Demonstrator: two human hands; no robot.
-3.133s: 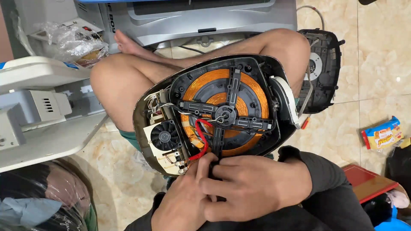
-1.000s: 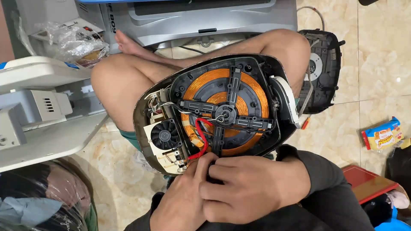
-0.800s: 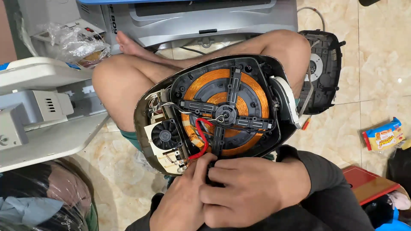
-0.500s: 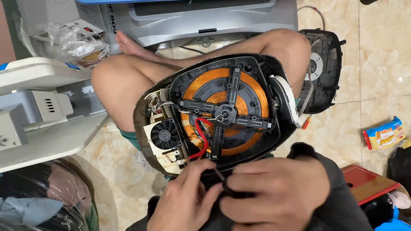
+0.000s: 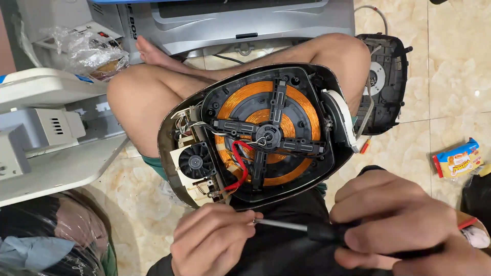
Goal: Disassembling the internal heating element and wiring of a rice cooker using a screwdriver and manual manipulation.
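An opened induction cooker (image 5: 258, 135) rests on my crossed legs, its copper coil (image 5: 302, 110), small black fan (image 5: 195, 162) and red wire (image 5: 240, 166) exposed. My right hand (image 5: 404, 225) grips the black handle of a screwdriver (image 5: 299, 228) just below the cooker's near edge. My left hand (image 5: 212, 240) pinches the tip of the screwdriver's metal shaft with its fingertips. Both hands are a little clear of the cooker.
A black appliance cover (image 5: 383, 84) lies on the tiled floor at right, a snack packet (image 5: 456, 159) farther right. White plastic appliance parts (image 5: 46, 133) sit at left, a silver machine (image 5: 230, 23) ahead, and a plastic-wrapped bundle (image 5: 46, 237) at bottom left.
Both hands drew back from the cooker's near edge, where they were bunched together. The right hand moved right, and the screwdriver now shows between the two hands.
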